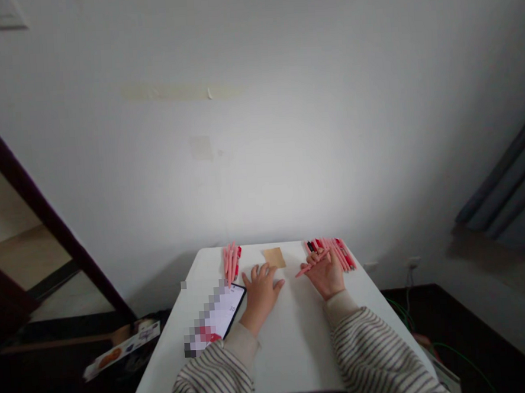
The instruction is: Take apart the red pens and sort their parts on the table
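My right hand (326,274) is turned palm up with its fingers curled round a pink pen (311,263), which slants across them. Just behind that hand lies a row of pink, red and black pens (344,255) at the table's back right. Flat on the tabletop, my left hand (262,290) has its fingers spread and holds nothing. Its fingertips are close to a tan paper square (274,257). Left of it, a smaller bunch of pink and red pens (231,262) lies near the back edge.
A phone (220,314) with a lit screen, partly blurred out, lies on the white table (294,349) beside my left forearm. The wall (261,179) stands directly behind the table. Green cables (403,313) run along the floor at right.
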`<state>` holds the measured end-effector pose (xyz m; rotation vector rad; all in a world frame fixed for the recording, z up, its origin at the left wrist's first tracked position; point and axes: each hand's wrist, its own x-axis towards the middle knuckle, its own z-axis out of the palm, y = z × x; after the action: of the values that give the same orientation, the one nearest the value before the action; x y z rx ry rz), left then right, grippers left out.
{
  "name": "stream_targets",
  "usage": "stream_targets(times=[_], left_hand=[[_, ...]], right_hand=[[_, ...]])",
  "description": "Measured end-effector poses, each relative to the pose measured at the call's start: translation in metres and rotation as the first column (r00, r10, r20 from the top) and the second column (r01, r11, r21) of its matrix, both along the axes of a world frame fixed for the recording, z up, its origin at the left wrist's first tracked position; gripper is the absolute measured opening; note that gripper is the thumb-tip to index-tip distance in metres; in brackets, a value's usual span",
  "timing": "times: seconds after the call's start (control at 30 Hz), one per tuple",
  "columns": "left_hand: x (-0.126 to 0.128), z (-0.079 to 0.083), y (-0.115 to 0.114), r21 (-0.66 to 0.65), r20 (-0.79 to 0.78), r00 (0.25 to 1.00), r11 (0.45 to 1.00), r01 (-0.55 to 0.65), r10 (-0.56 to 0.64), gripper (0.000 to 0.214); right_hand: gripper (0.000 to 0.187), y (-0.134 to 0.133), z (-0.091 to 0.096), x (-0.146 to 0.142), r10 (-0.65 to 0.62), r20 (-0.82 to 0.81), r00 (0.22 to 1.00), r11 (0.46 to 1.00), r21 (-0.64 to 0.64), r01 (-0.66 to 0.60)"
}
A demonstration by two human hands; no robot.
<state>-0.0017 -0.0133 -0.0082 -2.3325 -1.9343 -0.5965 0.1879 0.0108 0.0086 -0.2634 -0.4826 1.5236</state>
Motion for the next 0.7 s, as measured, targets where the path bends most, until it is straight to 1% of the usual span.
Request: stream_targets(times=[0.17,0.27,0.37,0.43,0.6,0.7], left_hand=[[0.0,0.0,0.0,-0.012,-0.011,1.0,1.0,-0.007,0.007,0.041],[-0.001,-0.001,0.001,-0.016,-0.013,1.0,1.0,-0.007,0.007,0.042],[-0.001,-0.001,0.001,-0.017,-0.006,1.0,1.0,-0.004,0.003,0.042],[-0.002,0.0,0.001,-0.01,0.006,1.0,1.0,0.0,0.0,0.041],[-0.001,0.001,0.001,0.002,0.028,1.0,1.0,-0.006,0.006,0.04],[-0.001,0.003,0.001,0.006,0.031,1.0,1.0,0.0,0.0,0.036]], right_hand=[[0.031,0.003,-0.003,-0.002,-0.007,-0.001,1.0,1.0,-0.011,0.007],[0.028,0.006,-0.005,-0.001,-0.029,0.001,1.0,0.999,-0.033,0.029],[0.022,0.008,-0.008,-0.001,-0.073,0.072,0.995,0.995,-0.061,0.077],[0.022,0.009,-0.01,-0.001,-0.1,0.124,0.987,0.992,-0.062,0.108],[0.022,0.012,-0.014,0.0,-0.183,0.209,0.961,0.981,-0.032,0.194],[0.025,0.014,-0.017,0.0,-0.246,0.292,0.924,0.967,0.005,0.255]])
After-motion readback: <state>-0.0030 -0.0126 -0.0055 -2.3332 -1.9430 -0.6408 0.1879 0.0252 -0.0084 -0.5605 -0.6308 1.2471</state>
